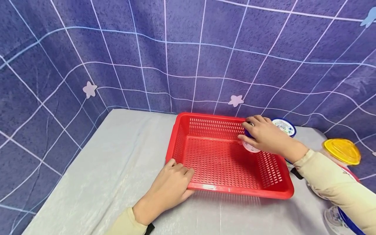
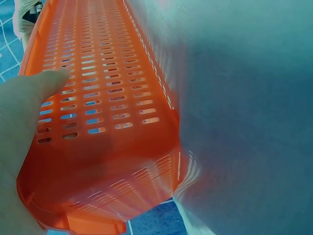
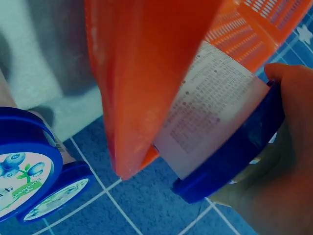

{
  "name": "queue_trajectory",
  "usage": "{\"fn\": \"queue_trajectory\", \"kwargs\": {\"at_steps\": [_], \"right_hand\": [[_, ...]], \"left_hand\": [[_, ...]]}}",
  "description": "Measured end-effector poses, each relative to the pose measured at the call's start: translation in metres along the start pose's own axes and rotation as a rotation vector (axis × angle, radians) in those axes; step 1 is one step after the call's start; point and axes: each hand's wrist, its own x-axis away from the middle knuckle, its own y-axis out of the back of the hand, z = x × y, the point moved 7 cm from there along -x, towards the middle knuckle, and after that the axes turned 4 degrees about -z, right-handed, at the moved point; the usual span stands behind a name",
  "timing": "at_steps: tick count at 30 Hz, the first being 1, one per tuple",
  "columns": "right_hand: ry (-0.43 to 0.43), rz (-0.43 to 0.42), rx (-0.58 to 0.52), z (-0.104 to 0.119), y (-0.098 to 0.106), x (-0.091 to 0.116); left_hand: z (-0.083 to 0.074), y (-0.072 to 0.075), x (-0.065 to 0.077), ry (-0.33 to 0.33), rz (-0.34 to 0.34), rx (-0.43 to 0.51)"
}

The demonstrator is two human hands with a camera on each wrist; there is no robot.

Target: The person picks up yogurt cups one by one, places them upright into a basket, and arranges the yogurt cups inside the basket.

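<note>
A red plastic basket (image 1: 217, 156) with slotted walls rests on the table. My left hand (image 1: 170, 182) grips its front-left rim; in the left wrist view the thumb of that hand (image 2: 22, 117) lies along the slotted wall. At the basket's far right corner my right hand (image 1: 264, 135) holds a tub (image 1: 251, 147) by its blue lid, inside the rim. The right wrist view shows this tub's whitish side (image 3: 210, 107), covered in small print, and its dark blue lid (image 3: 234, 147) under the fingers. Part of the tub is hidden behind the basket wall there.
Behind the basket's right end stands another blue-lidded tub (image 1: 283, 127). A yellow-lidded container (image 1: 342, 151) sits farther right, and a clear tub with a blue lid (image 1: 337, 222) is at the lower right, partly behind my sleeve. A purple-blue grid curtain (image 1: 182, 58) hangs behind the table.
</note>
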Motion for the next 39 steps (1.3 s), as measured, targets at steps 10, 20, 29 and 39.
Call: {"fn": "queue_trajectory", "kwargs": {"at_steps": [10, 20, 29, 39], "right_hand": [[0.114, 0.044, 0.058, 0.010, -0.019, -0.004], [0.147, 0.136, 0.067, 0.015, -0.040, 0.003], [0.083, 0.161, 0.018, 0.018, -0.026, 0.013], [0.043, 0.033, -0.030, 0.022, 0.015, 0.034]], "left_hand": [[0.000, 0.002, 0.001, 0.002, 0.000, -0.003], [-0.002, 0.003, 0.000, 0.006, -0.011, 0.002], [-0.003, 0.001, -0.001, 0.010, -0.012, 0.012], [-0.002, 0.001, -0.001, 0.014, -0.011, 0.022]]}}
